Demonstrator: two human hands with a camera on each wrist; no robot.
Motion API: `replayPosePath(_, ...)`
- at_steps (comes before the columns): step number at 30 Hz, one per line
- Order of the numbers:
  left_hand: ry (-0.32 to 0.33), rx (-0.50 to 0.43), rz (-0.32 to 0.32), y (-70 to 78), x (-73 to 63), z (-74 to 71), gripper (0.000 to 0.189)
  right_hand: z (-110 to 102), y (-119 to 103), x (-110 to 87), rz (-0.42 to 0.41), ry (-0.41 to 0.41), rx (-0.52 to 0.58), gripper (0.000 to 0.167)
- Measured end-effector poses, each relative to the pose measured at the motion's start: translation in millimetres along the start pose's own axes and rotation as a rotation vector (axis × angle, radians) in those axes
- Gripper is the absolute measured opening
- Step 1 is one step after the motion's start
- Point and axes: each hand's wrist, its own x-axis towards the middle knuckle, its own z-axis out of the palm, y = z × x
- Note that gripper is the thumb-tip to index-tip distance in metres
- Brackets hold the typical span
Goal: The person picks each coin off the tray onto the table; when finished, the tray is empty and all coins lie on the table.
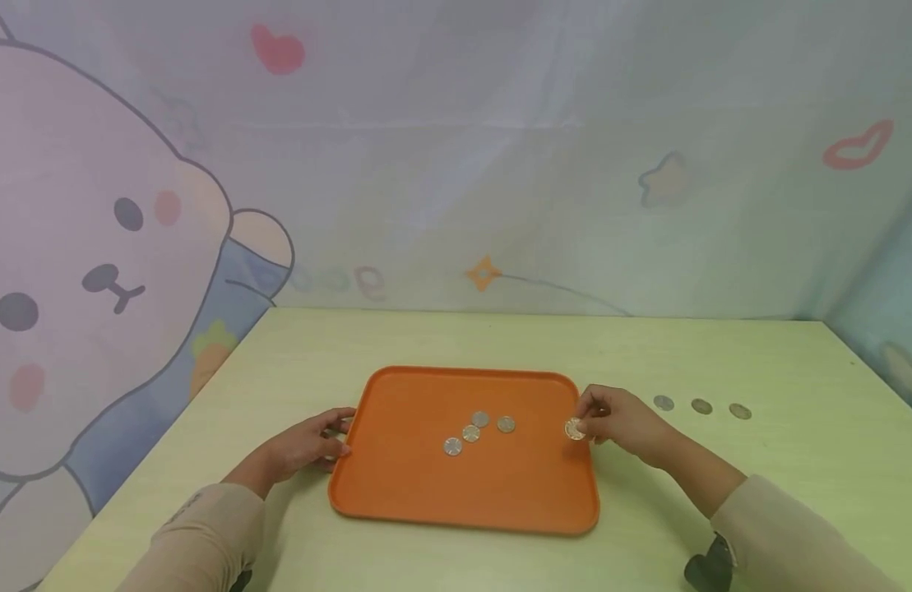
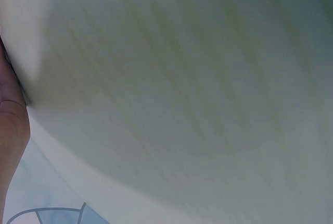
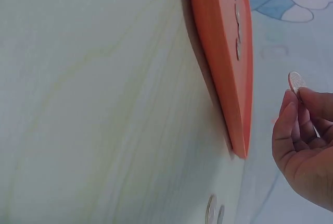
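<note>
A silver-toned coin is pinched between the thumb and fingers of the right hand and is held raised above the right edge of an orange tray. The tray is set on a pale, wood-grained bench, with its long sides running along the bench's near and far edges. Its left edge is touched by the fingertips of the left hand, which is kept relaxed, with nothing gripped. Four coins are laid flat around the middle of the tray, three in a slanting line and one just to their right. Three more coins are spaced in a row on the bench, between the tray and the bench's right edge. Beyond the bench's far edge, a fabric backdrop is printed with a cartoon animal, hearts and a star. Both forearms are partly covered by beige sleeves.
</note>
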Motion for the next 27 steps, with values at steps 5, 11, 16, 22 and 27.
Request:
replayPosePath(5,0.001,-0.008,-0.003,-0.8,-1.0,0.9,0.059,-14.2,7.1,-9.7,-0.011,0.009,0.003,0.014)
replayPosePath(11,-0.002,0.001,0.008,-0.8,-0.2,0.8,0.059,-35.3,13.7,-22.6,0.011,0.067,0.005,0.017)
replayPosePath(16,-0.009,-0.003,0.01,0.2,-0.4,0.6,0.06,-52.2,22.8,-33.7,0.057,0.119,-0.018,0.019)
replayPosePath(22,-0.012,-0.001,0.014,-0.1,-0.1,0.0,0.06,-67.6,33.0,-43.1,0.093,0.148,-0.027,0.019)
replayPosePath(27,-0.017,-0.005,0.02,-0.2,-0.3,-0.6,0.06,-76.4,38.0,-48.8,0.096,0.162,-0.055,0.021)
